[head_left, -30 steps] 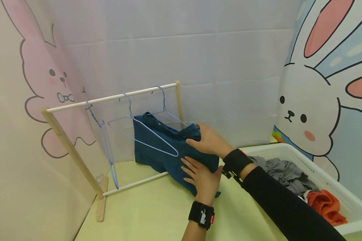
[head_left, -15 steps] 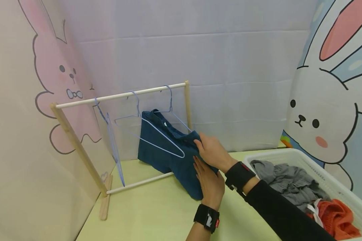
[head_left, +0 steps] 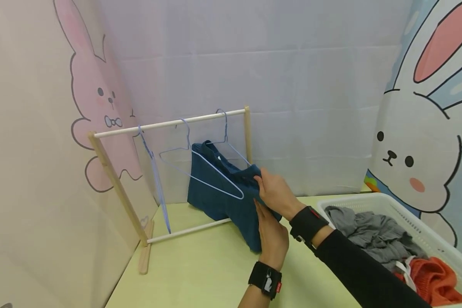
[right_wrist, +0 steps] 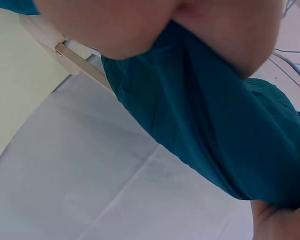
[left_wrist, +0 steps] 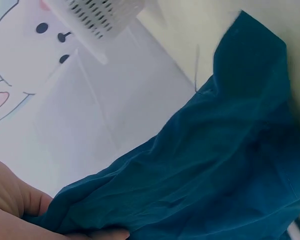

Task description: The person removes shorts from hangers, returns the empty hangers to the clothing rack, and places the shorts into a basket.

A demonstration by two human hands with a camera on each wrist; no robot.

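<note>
Dark teal shorts [head_left: 225,199] hang at the rack's right end, their open waistband around the lower part of the far light-blue hanger [head_left: 236,152]. My right hand [head_left: 279,193] pinches the waistband's right corner, close to that hanger's tip. Lower down, my left hand [head_left: 272,239] holds the right side of the cloth, its fingers extended upward. From the right wrist view, the cloth [right_wrist: 205,115] passes between the thumb and fingers of the left hand [right_wrist: 115,25]. A middle hanger [head_left: 202,171] overlaps the front of the shorts in the head view. The hanger's lower bar is hidden by cloth.
The rack's white top rail [head_left: 165,124] rests on wooden end posts [head_left: 117,184], with a lower bar [head_left: 196,230] near the yellow table [head_left: 192,269]. Another hanger [head_left: 159,188] hangs at the left. A white basket [head_left: 419,231] with grey and orange clothes stands at the right.
My left hand has slid from lying spread on the shorts to their right edge. The right hand has drawn the waistband corner slightly lower. The head view has shifted left.
</note>
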